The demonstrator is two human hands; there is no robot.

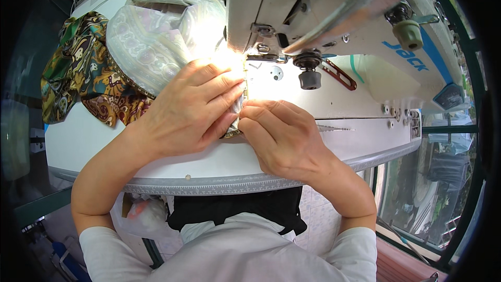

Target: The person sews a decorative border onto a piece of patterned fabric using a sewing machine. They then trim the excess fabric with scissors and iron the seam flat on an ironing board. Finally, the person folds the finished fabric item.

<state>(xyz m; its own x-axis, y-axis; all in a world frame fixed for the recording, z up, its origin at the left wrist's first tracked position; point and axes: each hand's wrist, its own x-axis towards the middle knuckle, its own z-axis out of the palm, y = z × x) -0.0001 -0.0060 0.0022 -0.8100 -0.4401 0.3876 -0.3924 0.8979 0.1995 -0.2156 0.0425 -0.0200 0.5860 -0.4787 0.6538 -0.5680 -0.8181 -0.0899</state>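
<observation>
My right hand (282,133) has its thumb and fingers drawn together, pinching the edge of the cloth (156,47). My left hand (193,104) lies palm down over the same cloth, fingers close together; I cannot tell whether its thumb pinches anything. A narrow strip of the cloth runs between my two hands, up toward the needle end of the sewing machine (334,8), and a bit of its trimmed edge shows below my left thumb. Most of the cloth spreads to the left of my grip, pale side up, with a dark patterned part bunched at the far left on the white bench (117,169). Lamp glare washes out my left fingertips, so the cloth there is probably under them. Tweezers (336,128) lie just right of my right hand.
</observation>
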